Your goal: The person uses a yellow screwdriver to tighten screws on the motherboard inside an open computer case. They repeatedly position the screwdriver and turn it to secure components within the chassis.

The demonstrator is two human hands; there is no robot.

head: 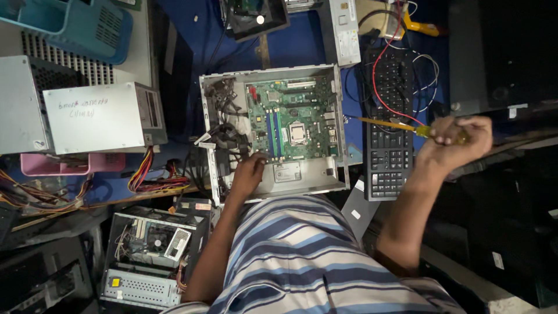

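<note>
An open computer case [331, 174] lies flat on the blue table, with a green motherboard [290, 119] inside it. My left hand [249, 171] rests inside the case at the motherboard's near left corner, beside a bundle of black cables [224, 131]. My right hand [453, 139] is raised to the right of the case, over the edge of a black keyboard [388, 157]. It grips a yellow-handled screwdriver [383, 123] whose shaft points left toward the case.
A silver power supply box [102, 116] and grey cases sit at the left, with coloured wire bundles [157, 183] below. Another opened case [148, 256] lies lower left. A dark tower [500, 52] stands upper right. Red and white wires [401, 70] cross the keyboard.
</note>
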